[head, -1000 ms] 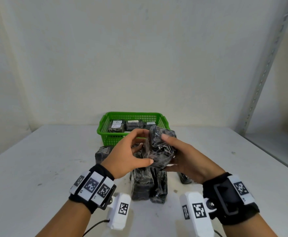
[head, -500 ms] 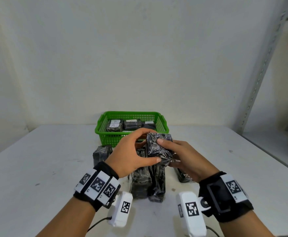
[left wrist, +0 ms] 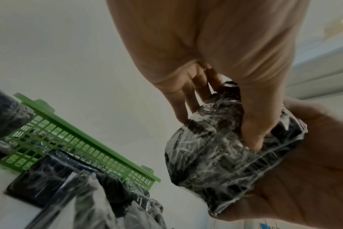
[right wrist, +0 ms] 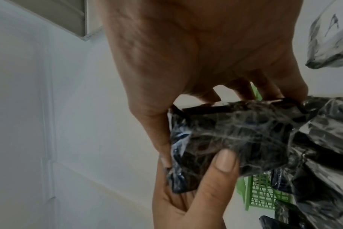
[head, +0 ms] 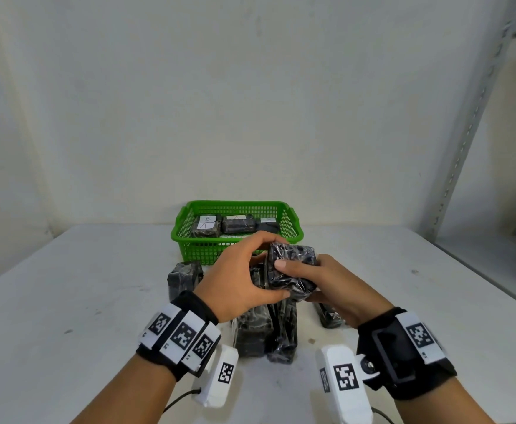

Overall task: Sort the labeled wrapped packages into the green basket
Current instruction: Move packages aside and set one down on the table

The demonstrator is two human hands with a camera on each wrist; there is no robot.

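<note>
Both hands hold one black package wrapped in clear film [head: 292, 272] above the table, just in front of the green basket [head: 293, 223]. My left hand [head: 244, 273] grips its left side, thumb on the near face [left wrist: 221, 151]. My right hand [head: 327, 283] cups it from the right and below, thumb on top [right wrist: 245, 139]. No label shows on the held package. The basket holds several wrapped packages with white labels [head: 206, 223]. More wrapped packages [head: 266, 328] stand on the table under my hands.
Another wrapped package [head: 185, 278] stands left of the pile, and one [head: 327, 315] lies to the right under my right wrist. A metal shelf upright [head: 477, 117] rises at the right, with a shelf board [head: 495, 270] beside the table edge.
The held package has sunk slightly and turned in my hands; my left hand has closed further round its left side. The camera has tilted, so the basket sits higher in view.
</note>
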